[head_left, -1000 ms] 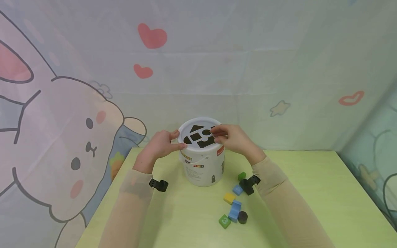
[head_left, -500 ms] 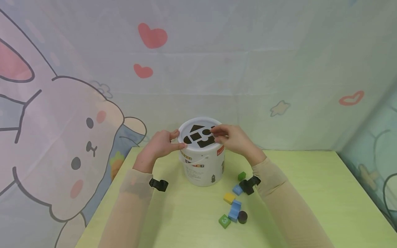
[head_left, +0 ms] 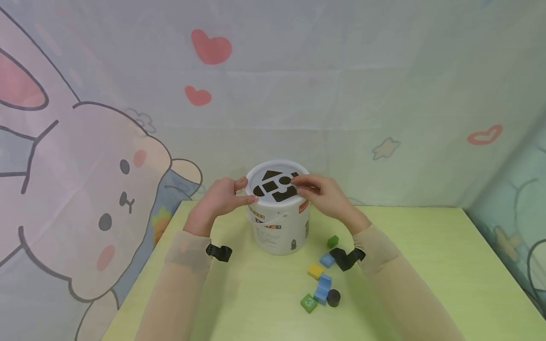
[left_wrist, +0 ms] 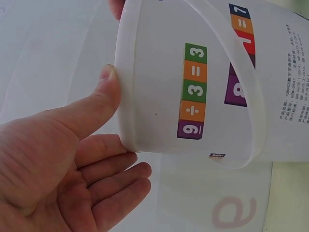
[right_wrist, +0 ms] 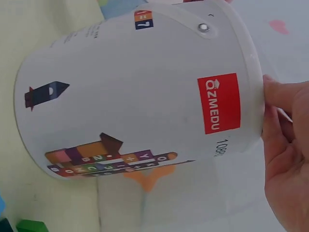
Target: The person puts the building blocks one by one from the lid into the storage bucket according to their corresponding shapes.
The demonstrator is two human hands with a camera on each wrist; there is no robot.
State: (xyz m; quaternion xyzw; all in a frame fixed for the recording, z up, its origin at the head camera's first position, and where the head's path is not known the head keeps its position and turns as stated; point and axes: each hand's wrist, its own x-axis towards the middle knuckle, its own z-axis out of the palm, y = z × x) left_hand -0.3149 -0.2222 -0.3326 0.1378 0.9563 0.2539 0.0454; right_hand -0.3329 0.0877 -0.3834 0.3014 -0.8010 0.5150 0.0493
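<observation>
A white lidded toy bucket [head_left: 279, 232] stands upright on the table, its lid [head_left: 260, 177] pierced with dark cut-out shapes. My left hand [head_left: 220, 196] holds the bucket's rim at the left, with thumb and index finger against the lid's edge. In the left wrist view, that hand's other fingers [left_wrist: 118, 193] stand free of the bucket. Over the right part of the lid is my right hand [head_left: 326, 194], fingertips and thumb a little apart beside a round hole. I see nothing between them. The right wrist view shows that hand at the lid's edge, its fingertips hidden.
To the bucket's right front lie small green [head_left: 332, 241], blue [head_left: 327, 259] and yellow [head_left: 315, 271] blocks. Nearer are a notched blue block [head_left: 323, 289], a dark round block [head_left: 334, 298] and a green block marked 3 [head_left: 309, 303]. A printed cloth [head_left: 341, 94] hangs behind the table.
My right hand and wrist have shifted slightly to the right, the fingertips still over the lid. My left hand keeps its place on the rim. The blocks lie as before.
</observation>
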